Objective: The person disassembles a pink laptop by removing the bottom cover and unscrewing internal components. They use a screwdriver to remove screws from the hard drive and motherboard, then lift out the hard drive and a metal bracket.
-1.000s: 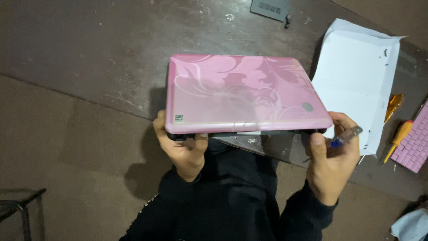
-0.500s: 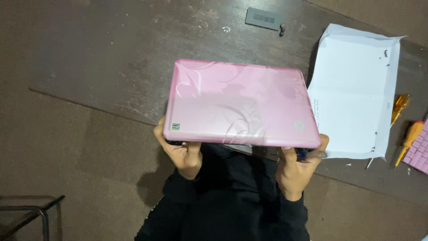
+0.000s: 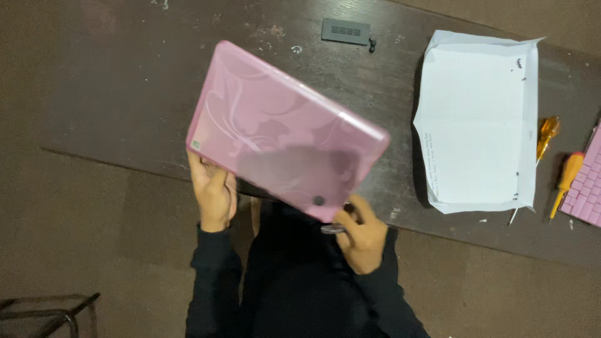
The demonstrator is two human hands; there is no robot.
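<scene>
Laptop: small pink laptop (image 3: pixel 285 128) with a pale swirl pattern on the lid, closed, held in the air at the middle of the frame, tilted so its left corner points up and its right corner drops toward the lower middle.
Left hand: left hand (image 3: pixel 213 191) clamped on the lower left edge of the laptop, thumb on the near side, fingers hidden underneath.
Right hand: right hand (image 3: pixel 362 235) closed around the lowest corner of the laptop, at the lower middle of the frame; a small dark object seems pinched there too, too blurred to name.
Surface: dark wooden surface (image 3: pixel 125 94) across the upper half of the frame, scuffed, beneath and behind the laptop.
Paper: white sheet (image 3: pixel 479 122) with folded edges at the upper right, tiny dark specks on it, likely screws.
Tools: two orange-handled screwdrivers (image 3: pixel 566 181) at the right edge, just beside a pink keyboard piece (image 3: pixel 588 188).
Cover: small dark vented panel (image 3: pixel 345 31) at the top middle.
Handling advice: best gripped at two opposite edges, kept low over the surface, turned slowly to avoid slipping from the lower corner.
</scene>
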